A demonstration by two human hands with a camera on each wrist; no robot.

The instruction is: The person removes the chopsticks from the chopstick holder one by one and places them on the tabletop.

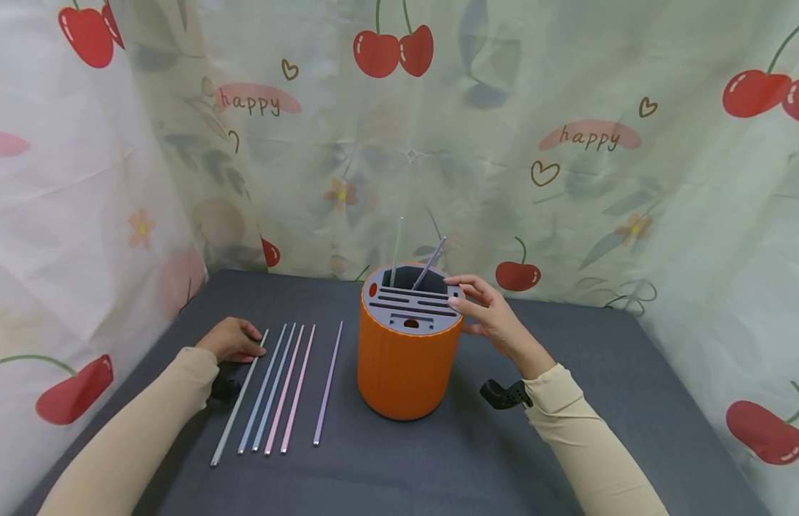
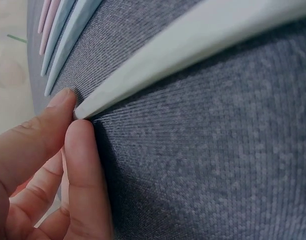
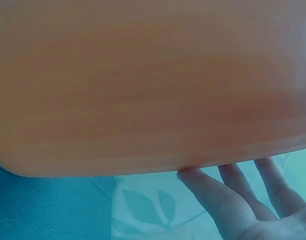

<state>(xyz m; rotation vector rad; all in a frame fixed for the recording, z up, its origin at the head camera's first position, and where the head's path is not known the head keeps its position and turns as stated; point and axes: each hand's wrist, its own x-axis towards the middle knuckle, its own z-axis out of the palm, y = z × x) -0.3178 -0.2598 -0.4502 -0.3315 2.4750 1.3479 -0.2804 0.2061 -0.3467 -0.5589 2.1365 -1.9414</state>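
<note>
My left hand pinches the thin tip of a pale green chopstick between thumb and finger. That chopstick lies on the dark cloth, leftmost in a row. Beside it lie two blue chopsticks, two pink chopsticks and a purple chopstick. An orange utensil holder with a grey slotted top stands upright right of the row. My right hand holds its right rim, fingertips against the wall in the right wrist view. A green chopstick and a purple chopstick lean in its large back opening.
A dark grey cloth covers the table. Printed curtains with cherries hang behind it and along both sides. A black wrist camera sits at my right sleeve, and another at my left.
</note>
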